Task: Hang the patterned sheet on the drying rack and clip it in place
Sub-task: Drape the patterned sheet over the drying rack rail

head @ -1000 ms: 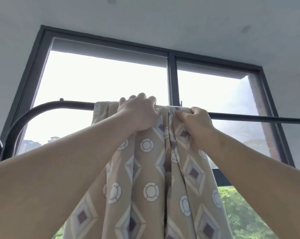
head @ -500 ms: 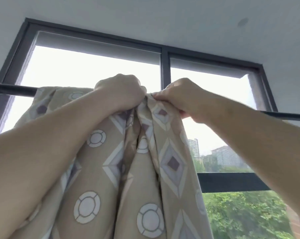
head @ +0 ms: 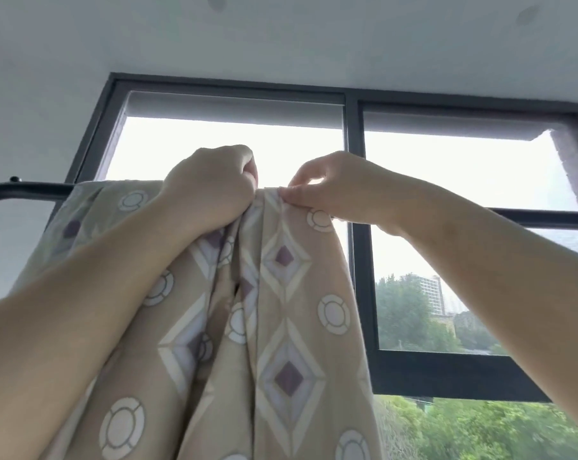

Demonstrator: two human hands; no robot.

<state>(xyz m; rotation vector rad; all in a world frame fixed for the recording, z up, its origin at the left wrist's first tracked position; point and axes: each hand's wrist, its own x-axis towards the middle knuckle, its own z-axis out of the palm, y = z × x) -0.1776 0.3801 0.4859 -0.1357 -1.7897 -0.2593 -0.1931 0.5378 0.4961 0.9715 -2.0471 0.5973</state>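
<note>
Fingers [head: 244,157] of left hand [head: 211,190] curled round bunched beige diamond-and-circle patterned fabric sheet [head: 291,327] | right hand [head: 340,194] pinches its top fold | sheet draped over black metal rack bar [head: 25,189]

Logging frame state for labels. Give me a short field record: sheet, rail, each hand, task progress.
sheet: patterned sheet draped over the rail, bunched in folds at the middle
rail: black rail, horizontal, in front of the window
left: left hand grips the bunched fabric at the rail
right: right hand pinches the sheet's top edge just beside it
progress: draped; not visibly clipped yet
</note>
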